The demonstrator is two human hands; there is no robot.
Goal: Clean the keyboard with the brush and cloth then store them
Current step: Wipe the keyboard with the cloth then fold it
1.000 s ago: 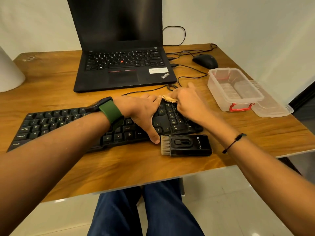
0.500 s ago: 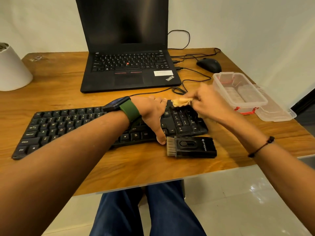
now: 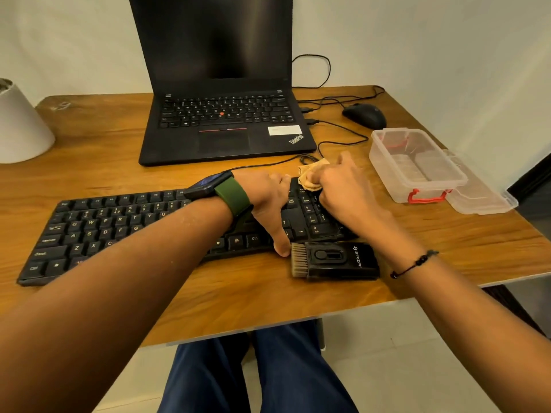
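The right hand (image 3: 346, 189), lifted clear 0.5 s ago, is back down, fingers bunched around the crumpled tan cloth (image 3: 310, 177) on the black keyboard's (image 3: 119, 228) 2 o'clock corner, so wiping continues. The left hand (image 3: 268, 201) lies flat, steadying it. The black brush (image 3: 334, 260) waits unstored at 5 o'clock.

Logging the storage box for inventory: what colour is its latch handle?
Red, on the clear plastic box; the latch handle shows best in the head view.
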